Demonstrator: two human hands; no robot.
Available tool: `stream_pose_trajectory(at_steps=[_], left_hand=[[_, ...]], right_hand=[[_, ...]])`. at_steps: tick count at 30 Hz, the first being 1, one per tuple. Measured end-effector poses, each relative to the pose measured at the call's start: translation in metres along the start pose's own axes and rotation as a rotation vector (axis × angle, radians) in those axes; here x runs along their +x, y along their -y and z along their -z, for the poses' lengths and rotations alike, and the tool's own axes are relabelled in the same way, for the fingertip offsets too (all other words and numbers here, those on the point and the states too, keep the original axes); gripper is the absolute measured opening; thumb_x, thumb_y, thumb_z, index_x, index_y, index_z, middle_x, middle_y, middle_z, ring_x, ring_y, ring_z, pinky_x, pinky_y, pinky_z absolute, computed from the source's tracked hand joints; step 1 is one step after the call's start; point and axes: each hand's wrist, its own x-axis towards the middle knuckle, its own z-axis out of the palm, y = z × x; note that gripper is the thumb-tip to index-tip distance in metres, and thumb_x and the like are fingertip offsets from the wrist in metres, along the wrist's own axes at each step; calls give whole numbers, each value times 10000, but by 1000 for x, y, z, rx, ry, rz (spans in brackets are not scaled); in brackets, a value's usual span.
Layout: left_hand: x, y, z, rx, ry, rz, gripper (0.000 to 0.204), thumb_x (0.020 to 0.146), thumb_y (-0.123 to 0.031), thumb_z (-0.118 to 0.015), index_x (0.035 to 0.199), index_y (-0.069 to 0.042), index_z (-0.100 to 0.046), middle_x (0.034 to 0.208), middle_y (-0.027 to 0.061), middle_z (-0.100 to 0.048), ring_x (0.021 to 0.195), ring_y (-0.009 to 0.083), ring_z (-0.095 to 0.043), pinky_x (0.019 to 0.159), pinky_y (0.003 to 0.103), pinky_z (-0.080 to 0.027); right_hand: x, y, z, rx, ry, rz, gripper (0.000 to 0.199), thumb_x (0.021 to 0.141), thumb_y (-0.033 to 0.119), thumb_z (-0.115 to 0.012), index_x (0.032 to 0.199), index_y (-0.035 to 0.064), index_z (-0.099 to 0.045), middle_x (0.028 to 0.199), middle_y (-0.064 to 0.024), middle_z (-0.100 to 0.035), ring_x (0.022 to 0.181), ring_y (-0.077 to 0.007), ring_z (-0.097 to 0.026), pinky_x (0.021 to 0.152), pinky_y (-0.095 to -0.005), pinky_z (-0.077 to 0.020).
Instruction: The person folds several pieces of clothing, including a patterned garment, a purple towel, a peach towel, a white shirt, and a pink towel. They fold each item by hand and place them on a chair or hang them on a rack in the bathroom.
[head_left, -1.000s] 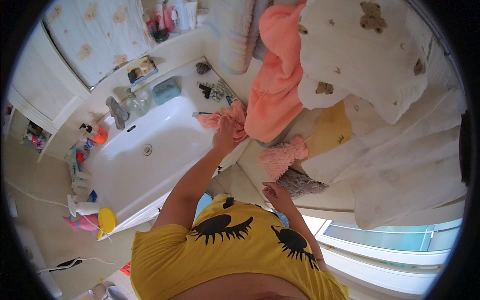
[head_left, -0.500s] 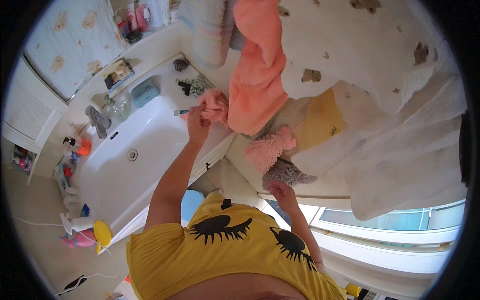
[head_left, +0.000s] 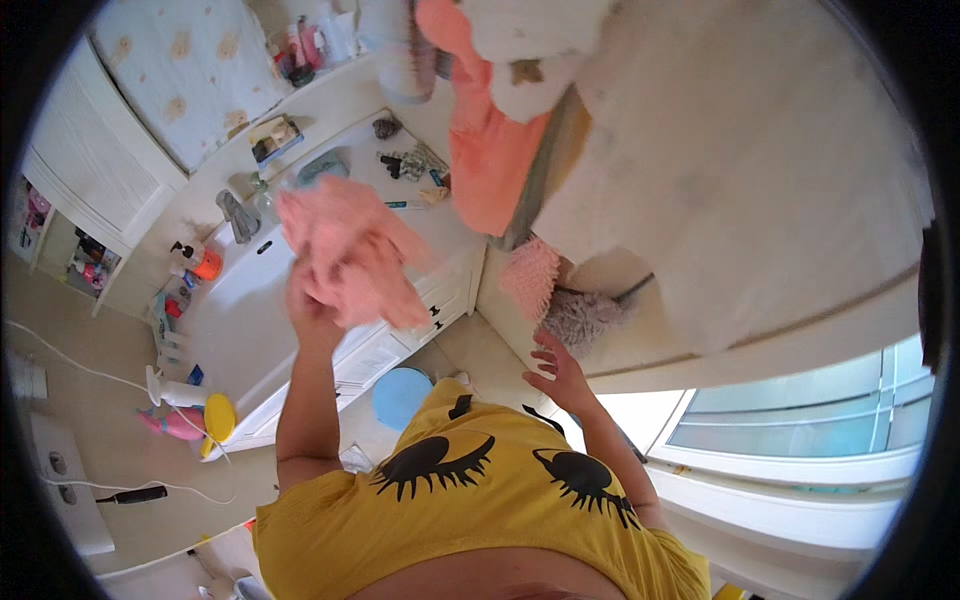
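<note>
Pink cloth, soft and crumpled, hangs bunched in the raised left hand, fingers closed around its lower folds, above the white counter. Right hand hovers with fingers spread, holding nothing, just below a fluffy pink-and-grey duster. Farther off, a coral towel drapes down.
</note>
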Motion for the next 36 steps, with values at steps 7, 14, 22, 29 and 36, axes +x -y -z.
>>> stream_pose_trajectory(at_steps=[7, 14, 22, 29, 36], left_hand=[[-127, -24, -144, -362, 661, 357, 359, 690, 46, -574, 1034, -33, -507, 999, 89, -512, 906, 205, -511, 787, 301, -411], [-208, -76, -284, -8, 1287, 170, 500, 709, -8, -601, 1186, -50, -459, 1214, 144, -412, 1060, 272, -477, 857, 318, -411], [-238, -91, -371, -41, 1907, 211, 556, 761, -84, -610, 1269, -63, -387, 1259, 117, -348, 958, 192, -517, 803, 297, -444], [-239, -55, -427, 19, 2105, 216, 449, 788, -112, -595, 1211, -51, -459, 1211, 120, -409, 921, 175, -527, 796, 295, -446], [-243, -24, -509, -142, 2018, 254, 401, 799, -85, -580, 1184, -46, -473, 1186, 112, -429, 901, 171, -529, 773, 274, -453]], right_hand=[[-87, -24, 21, 847, 125, 149, 1025, 691, 249, -740, 1394, 103, -9, 1382, -109, -257, 1247, -251, -312, 994, -350, -304], [-184, -100, 66, 757, -266, 9, 528, 737, 81, -651, 1205, 32, -411, 1134, -110, -503, 1050, -200, -504, 869, -302, -445], [-313, -141, 91, 977, -1082, 80, 538, 735, -54, -561, 1232, 21, -368, 1126, -89, -491, 993, -177, -532, 833, -294, -464], [-358, -175, 138, 1298, -1533, 174, 471, 790, -8, -532, 1223, 77, -368, 1103, -87, -498, 948, -211, -559, 747, -333, -511], [-357, -190, 218, 1278, -1599, 249, 441, 803, 12, -539, 1213, 71, -388, 1105, -86, -508, 966, -204, -551, 784, -323, -490]])
